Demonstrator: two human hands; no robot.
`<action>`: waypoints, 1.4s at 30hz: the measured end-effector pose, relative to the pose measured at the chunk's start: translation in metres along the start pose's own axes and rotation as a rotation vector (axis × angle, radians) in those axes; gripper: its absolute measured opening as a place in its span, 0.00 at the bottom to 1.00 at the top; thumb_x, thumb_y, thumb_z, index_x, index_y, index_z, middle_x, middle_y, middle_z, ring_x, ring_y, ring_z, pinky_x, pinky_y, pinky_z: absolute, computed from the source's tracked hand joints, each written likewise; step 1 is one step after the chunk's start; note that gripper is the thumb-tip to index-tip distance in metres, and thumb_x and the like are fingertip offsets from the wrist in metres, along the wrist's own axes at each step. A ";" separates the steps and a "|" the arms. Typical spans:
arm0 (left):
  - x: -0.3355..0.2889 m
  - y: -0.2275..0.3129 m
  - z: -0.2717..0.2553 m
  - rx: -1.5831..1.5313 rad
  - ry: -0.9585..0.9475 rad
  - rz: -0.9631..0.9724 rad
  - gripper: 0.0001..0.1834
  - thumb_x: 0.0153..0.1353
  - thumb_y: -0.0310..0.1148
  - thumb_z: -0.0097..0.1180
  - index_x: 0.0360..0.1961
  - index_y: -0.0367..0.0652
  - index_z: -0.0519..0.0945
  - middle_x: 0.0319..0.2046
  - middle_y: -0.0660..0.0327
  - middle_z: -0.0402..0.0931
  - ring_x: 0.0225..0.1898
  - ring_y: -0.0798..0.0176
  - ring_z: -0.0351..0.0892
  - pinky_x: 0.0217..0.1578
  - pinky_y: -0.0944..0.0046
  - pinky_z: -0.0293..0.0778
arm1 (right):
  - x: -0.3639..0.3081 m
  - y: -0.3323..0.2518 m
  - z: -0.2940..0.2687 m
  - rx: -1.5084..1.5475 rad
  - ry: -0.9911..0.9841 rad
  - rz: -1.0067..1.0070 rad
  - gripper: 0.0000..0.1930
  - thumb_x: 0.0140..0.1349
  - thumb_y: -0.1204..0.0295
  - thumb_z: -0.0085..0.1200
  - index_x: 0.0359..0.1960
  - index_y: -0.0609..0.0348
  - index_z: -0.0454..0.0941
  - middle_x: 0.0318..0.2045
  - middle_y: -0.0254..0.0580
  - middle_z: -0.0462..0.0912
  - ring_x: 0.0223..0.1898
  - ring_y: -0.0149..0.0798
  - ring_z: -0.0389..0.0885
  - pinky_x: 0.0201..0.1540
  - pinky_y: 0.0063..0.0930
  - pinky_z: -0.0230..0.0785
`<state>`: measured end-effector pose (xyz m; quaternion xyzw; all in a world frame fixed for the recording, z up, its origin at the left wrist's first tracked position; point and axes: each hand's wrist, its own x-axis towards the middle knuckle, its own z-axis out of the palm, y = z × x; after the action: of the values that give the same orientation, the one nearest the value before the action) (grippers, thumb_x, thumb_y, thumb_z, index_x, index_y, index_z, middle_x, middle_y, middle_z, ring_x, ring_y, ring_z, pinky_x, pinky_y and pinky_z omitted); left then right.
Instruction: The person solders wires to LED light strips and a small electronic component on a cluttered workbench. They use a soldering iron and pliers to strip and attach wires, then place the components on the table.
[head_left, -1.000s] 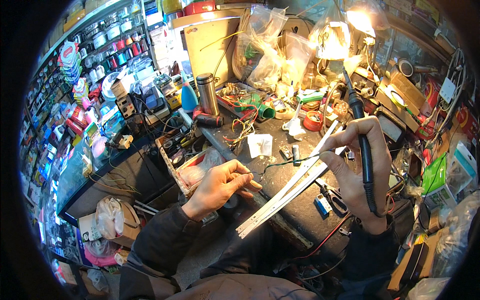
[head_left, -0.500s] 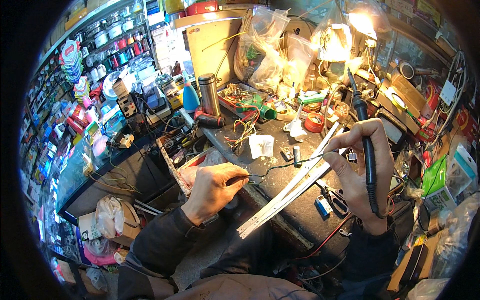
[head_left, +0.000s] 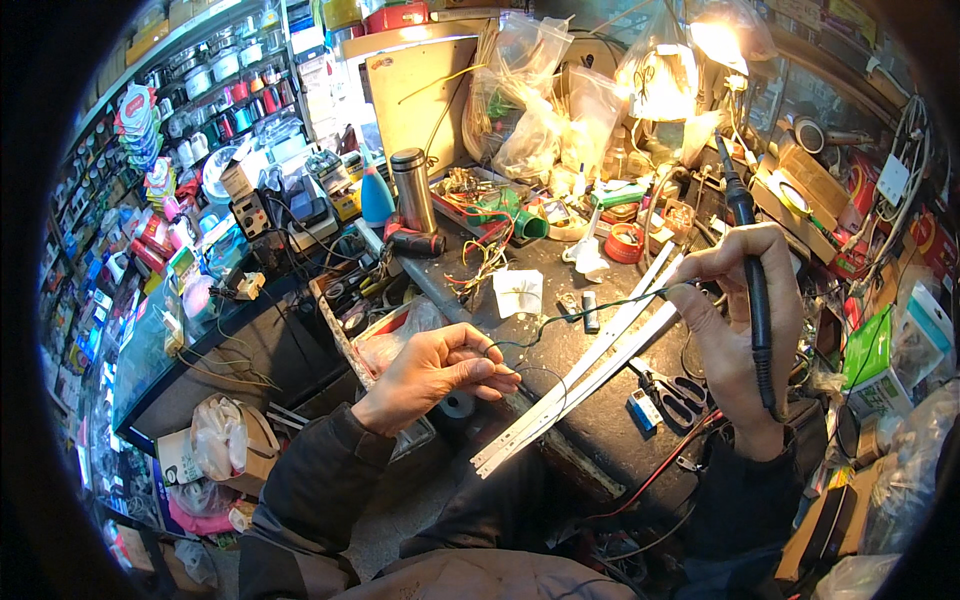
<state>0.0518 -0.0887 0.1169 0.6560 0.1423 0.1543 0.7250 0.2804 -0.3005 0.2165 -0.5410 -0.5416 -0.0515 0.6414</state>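
My left hand (head_left: 435, 372) pinches a thin dark wire (head_left: 570, 316) between thumb and fingers above the near edge of the workbench (head_left: 600, 420). The wire runs up and to the right to my right hand (head_left: 740, 335). That hand grips a black soldering iron (head_left: 752, 270) against its palm, tip pointing up, and its fingertips also hold the wire's far end. Two long white strips (head_left: 585, 375) lie diagonally on the bench between my hands, passing under the right fingers.
A steel flask (head_left: 412, 190), a blue bottle (head_left: 377, 198), scissors (head_left: 672, 395), a small white paper (head_left: 518, 292), a red tape roll (head_left: 624, 243) and tangled wires crowd the bench. A bright lamp (head_left: 715, 40) shines at the back. Shelves of goods (head_left: 180, 130) fill the left.
My left hand has drawn away from the strips toward me, pulling the wire out longer between the two hands. The right hand has stayed where it was.
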 end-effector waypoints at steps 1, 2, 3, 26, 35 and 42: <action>0.000 -0.001 0.000 -0.007 -0.027 0.000 0.12 0.80 0.30 0.59 0.55 0.32 0.77 0.49 0.45 0.89 0.51 0.50 0.93 0.48 0.59 0.90 | 0.000 0.000 0.000 0.005 0.000 -0.003 0.20 0.61 0.90 0.67 0.46 0.60 0.68 0.37 0.43 0.86 0.43 0.33 0.89 0.53 0.30 0.80; 0.000 -0.001 -0.001 0.010 -0.018 -0.018 0.11 0.79 0.30 0.60 0.54 0.32 0.79 0.48 0.46 0.89 0.49 0.53 0.92 0.47 0.61 0.89 | 0.001 0.000 -0.001 0.002 0.000 -0.008 0.20 0.61 0.90 0.67 0.46 0.60 0.68 0.37 0.43 0.85 0.43 0.33 0.89 0.52 0.30 0.80; 0.000 -0.001 -0.002 0.027 -0.008 -0.037 0.11 0.78 0.29 0.62 0.53 0.33 0.80 0.47 0.48 0.89 0.48 0.56 0.92 0.46 0.62 0.88 | 0.001 0.000 0.000 -0.002 -0.001 -0.013 0.20 0.61 0.90 0.66 0.46 0.60 0.68 0.37 0.43 0.85 0.43 0.33 0.88 0.52 0.30 0.79; 0.004 -0.002 0.009 0.068 0.216 -0.032 0.13 0.73 0.31 0.70 0.49 0.30 0.89 0.37 0.54 0.91 0.36 0.64 0.91 0.40 0.67 0.85 | 0.001 0.001 -0.002 -0.009 0.038 0.000 0.20 0.61 0.88 0.68 0.45 0.58 0.69 0.36 0.41 0.87 0.41 0.31 0.89 0.50 0.27 0.79; 0.001 -0.010 0.011 0.257 0.209 0.029 0.11 0.74 0.28 0.68 0.50 0.30 0.88 0.41 0.52 0.92 0.40 0.64 0.92 0.45 0.65 0.88 | 0.000 0.000 -0.006 0.019 -0.014 0.071 0.21 0.62 0.88 0.68 0.48 0.57 0.68 0.41 0.33 0.73 0.47 0.32 0.86 0.57 0.31 0.79; 0.002 -0.005 0.005 0.098 0.154 0.000 0.12 0.79 0.30 0.61 0.53 0.28 0.85 0.46 0.48 0.91 0.46 0.60 0.92 0.50 0.63 0.88 | 0.002 0.002 -0.003 -0.025 0.038 -0.016 0.21 0.61 0.89 0.68 0.46 0.59 0.68 0.37 0.42 0.86 0.43 0.33 0.89 0.51 0.28 0.79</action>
<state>0.0561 -0.0931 0.1126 0.6770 0.2051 0.1972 0.6787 0.2846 -0.3013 0.2172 -0.5436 -0.5327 -0.0738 0.6444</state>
